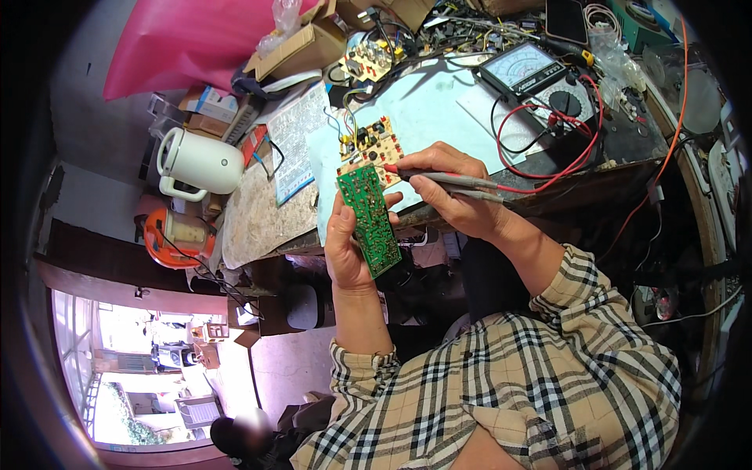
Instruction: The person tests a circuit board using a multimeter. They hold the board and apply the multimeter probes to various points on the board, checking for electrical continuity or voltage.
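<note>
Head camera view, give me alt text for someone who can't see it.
A person's left hand holds a green circuit board; the right hand holds test probes, the red one near the board's upper end. Beyond, a dial meter sits on a cluttered workbench, and a white kettle shows at left.

Mid-frame, one board (372, 227) is bright green; the upper board (364, 145) is tan, dotted with red and black. The probes (468, 182) show grey and red. The mat (439, 98) is pale blue. At upper right, the meter (540, 84) has a white dial and black knob (565, 103), with a red lead (598, 121). Upper left, a sheet (180, 47) glows pink; left, the kettle (207, 163) is white. Lower right, tan shirt (501, 376), black-and-white plaid.
</note>
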### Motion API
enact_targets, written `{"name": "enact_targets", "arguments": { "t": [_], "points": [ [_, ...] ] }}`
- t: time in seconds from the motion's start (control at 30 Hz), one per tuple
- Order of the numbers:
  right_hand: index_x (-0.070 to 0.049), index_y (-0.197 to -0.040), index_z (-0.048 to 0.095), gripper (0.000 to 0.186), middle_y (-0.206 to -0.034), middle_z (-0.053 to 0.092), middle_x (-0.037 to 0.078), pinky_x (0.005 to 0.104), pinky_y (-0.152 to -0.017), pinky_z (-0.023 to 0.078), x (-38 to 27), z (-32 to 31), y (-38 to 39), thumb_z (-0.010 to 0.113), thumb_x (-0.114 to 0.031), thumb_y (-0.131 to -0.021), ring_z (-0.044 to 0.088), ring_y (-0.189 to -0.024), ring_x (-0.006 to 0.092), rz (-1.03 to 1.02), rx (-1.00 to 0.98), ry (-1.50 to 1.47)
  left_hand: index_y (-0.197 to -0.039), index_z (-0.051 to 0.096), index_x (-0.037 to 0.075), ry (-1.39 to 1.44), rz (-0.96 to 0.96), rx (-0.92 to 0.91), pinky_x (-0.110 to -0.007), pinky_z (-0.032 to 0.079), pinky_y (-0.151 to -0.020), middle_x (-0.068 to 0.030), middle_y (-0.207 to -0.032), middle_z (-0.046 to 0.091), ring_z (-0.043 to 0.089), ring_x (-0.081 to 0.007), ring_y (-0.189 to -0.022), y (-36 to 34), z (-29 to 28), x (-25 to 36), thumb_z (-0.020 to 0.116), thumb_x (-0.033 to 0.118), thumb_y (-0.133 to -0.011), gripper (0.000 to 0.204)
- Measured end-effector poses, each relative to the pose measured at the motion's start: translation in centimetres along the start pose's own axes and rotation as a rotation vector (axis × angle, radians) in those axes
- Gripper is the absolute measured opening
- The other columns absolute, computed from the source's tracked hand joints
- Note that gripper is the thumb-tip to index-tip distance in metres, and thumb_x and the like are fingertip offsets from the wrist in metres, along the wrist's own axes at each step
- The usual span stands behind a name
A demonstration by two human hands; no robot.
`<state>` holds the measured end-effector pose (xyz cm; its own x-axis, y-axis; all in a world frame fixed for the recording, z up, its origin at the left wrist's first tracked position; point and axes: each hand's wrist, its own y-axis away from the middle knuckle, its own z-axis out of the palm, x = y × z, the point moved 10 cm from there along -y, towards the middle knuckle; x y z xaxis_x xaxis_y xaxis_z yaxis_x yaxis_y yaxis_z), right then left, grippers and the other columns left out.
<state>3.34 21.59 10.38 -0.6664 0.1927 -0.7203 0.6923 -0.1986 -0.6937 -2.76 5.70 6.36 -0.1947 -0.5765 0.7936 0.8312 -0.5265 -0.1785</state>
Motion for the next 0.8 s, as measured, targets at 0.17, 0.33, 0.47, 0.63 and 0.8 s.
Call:
{"name": "enact_targets", "arguments": {
  "t": [0.17,0.33,0.47,0.63,0.8],
  "points": [
    [0.001,-0.11,0.064,0.02,-0.093,0.067,0.008,0.0244,-0.07,0.053,3.6,0.2,0.8,0.059,-0.01,-0.094,0.064,-0.077,0.012,0.313,0.07,-0.381,-0.139,0.039,-0.003,-0.2,0.02,-0.004,-0.034,0.058,-0.081,-0.0212,-0.119,0.062,0.067,-0.0295,-0.1,0.2,0.5,0.1,0.058,0.024,-0.096,0.054],
    [0.002,-0.12,0.055,0.03,-0.107,0.067,0.012,0.0268,-0.076,0.056,5.4,0.6,1.5,0.048,-0.018,-0.1,0.066,-0.079,0.0122,0.532,0.122,-0.79,-0.143,0.034,0.0,-0.305,0.149,0.018,-0.038,0.051,-0.097,-0.0205,-0.126,0.058,0.061,-0.0277,-0.114,0.4,1.9,0.6,0.063,0.019,-0.093,0.061],
    [0.003,-0.125,0.05,0.033,-0.114,0.064,0.016,0.0321,-0.082,0.057,6.2,3.0,1.8,0.045,-0.018,-0.1,0.069,-0.086,0.0179,0.598,0.115,-1.036,-0.146,0.03,0.0,-0.21,0.142,-0.035,-0.042,0.041,-0.109,-0.0193,-0.131,0.054,0.055,-0.0272,-0.122,0.3,2.2,0.1,0.069,0.009,-0.087,0.072],
    [0.002,-0.125,0.049,0.033,-0.118,0.063,0.016,0.0334,-0.085,0.056,5.8,4.0,1.4,0.046,-0.018,-0.099,0.069,-0.09,0.0191,0.559,0.032,-1.216,-0.148,0.028,-0.001,-0.277,0.162,-0.029,-0.04,0.036,-0.113,-0.0188,-0.136,0.05,0.051,-0.0256,-0.126,0.7,2.3,1.0,0.071,0.006,-0.084,0.078],
    [-0.003,-0.117,0.054,0.025,-0.107,0.068,0.011,0.0238,-0.066,0.056,6.3,4.0,1.4,0.052,-0.019,-0.098,0.067,-0.073,0.0112,0.612,0.094,-1.21,-0.149,0.029,-0.002,-0.384,0.161,-0.004,-0.038,0.033,-0.113,-0.017,-0.141,0.048,0.048,-0.025,-0.129,1.6,2.4,1.8,0.077,0.002,-0.078,0.086]
  ]
}}
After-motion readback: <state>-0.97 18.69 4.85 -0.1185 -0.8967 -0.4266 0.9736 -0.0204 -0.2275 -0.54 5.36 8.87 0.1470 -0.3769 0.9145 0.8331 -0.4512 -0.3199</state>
